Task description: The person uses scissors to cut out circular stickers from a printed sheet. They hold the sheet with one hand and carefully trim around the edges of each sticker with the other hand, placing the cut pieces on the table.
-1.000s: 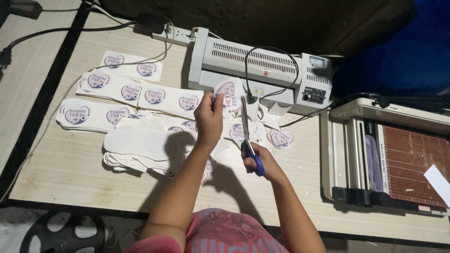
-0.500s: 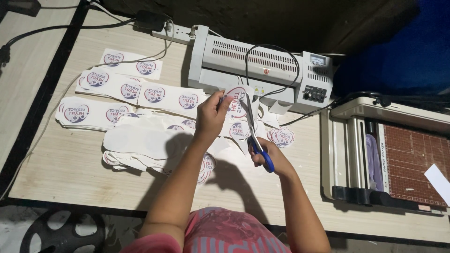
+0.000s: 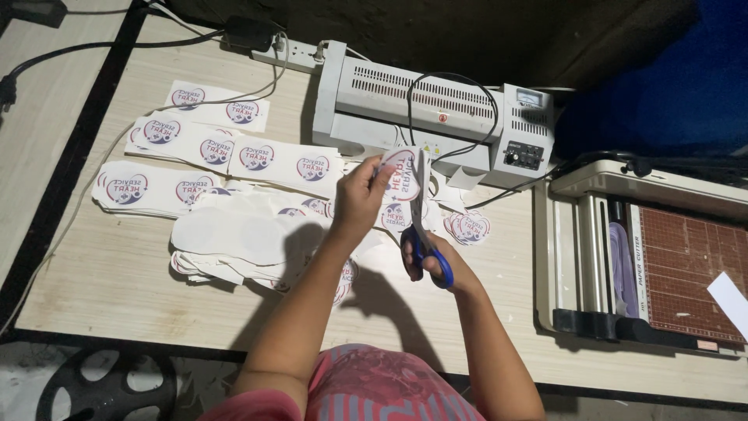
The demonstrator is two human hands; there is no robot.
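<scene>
My left hand pinches a round printed sticker sheet and holds it up over the middle of the table. My right hand grips blue-handled scissors, whose blades point upward into the sheet's right edge. Below and left of my hands lie laminated strips of round stickers and a heap of cut white offcuts. A few cut round stickers lie just right of the scissors.
A grey laminator with a black cable stands at the back. A paper trimmer with a brown grid sits at the right. A power strip lies behind the laminator. The wooden table ends at a dark edge near me.
The left hand has turned the sticker sheet slightly while the scissors stayed at its right edge; both hands have shifted a little.
</scene>
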